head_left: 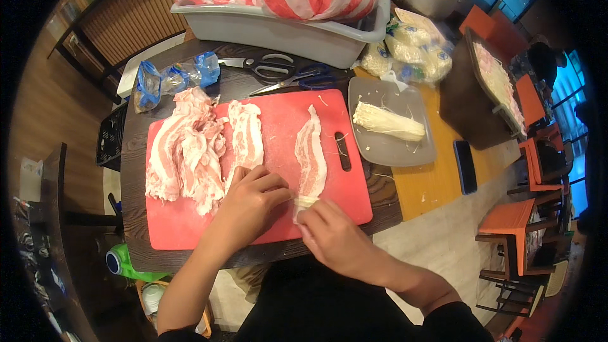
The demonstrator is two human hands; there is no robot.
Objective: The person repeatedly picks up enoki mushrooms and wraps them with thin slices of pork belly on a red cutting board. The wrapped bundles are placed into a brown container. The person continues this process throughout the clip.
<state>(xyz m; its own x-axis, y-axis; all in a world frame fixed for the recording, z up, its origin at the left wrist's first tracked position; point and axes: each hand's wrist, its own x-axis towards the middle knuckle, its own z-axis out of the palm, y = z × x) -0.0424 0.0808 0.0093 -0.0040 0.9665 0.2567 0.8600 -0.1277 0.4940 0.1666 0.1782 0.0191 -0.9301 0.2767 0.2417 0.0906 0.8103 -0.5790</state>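
One meat strip [310,152] lies lengthwise on your red board [278,120], pale mushrooms [307,202] across its near end. Your right hand [332,233] pinches that end; your left hand [250,199] curls beside it, whether gripping you can't tell.

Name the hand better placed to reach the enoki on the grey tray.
Probably the right hand: it is nearer the grey tray and its enoki, while the left hand would have to cross the lone meat strip.
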